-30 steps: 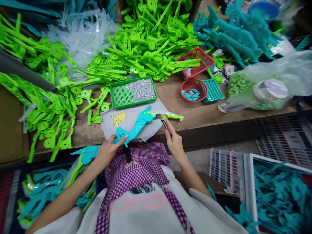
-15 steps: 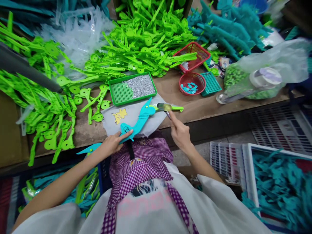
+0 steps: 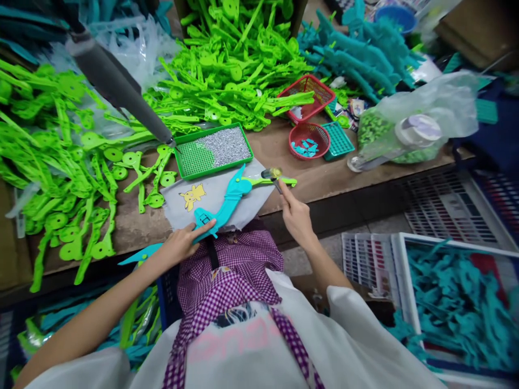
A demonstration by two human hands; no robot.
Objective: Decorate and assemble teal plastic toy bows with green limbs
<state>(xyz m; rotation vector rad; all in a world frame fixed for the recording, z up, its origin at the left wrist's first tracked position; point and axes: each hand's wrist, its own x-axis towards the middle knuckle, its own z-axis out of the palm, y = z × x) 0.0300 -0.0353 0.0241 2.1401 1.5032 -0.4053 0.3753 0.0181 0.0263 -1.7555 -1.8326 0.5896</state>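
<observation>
My left hand (image 3: 184, 240) is closed on the lower end of a turquoise plastic toy part (image 3: 227, 208), its index finger pressed along the top. A bright green plastic arm (image 3: 286, 182) sticks out to the right from the part's upper end. My right hand (image 3: 298, 219) grips a small hammer (image 3: 272, 173) by its handle. The hammer's head hovers at the green arm; whether they touch I cannot tell. Beneath the part lies a grey cloth (image 3: 172, 208) with a yellow cartoon figure printed on it.
Behind the cloth is a green tray (image 3: 190, 174) of small metal pieces. A grey power screwdriver (image 3: 121, 84) hangs over its left corner. Green parts (image 3: 227, 70) are heaped at the back and left. Red baskets (image 3: 310, 127) and a filled plastic bag (image 3: 450, 97) stand right.
My view has shifted, so the bench appears further left. The screwdriver now shows more fully, with its tip at the tray. The hammer's head has tilted slightly; both hands keep their holds.
</observation>
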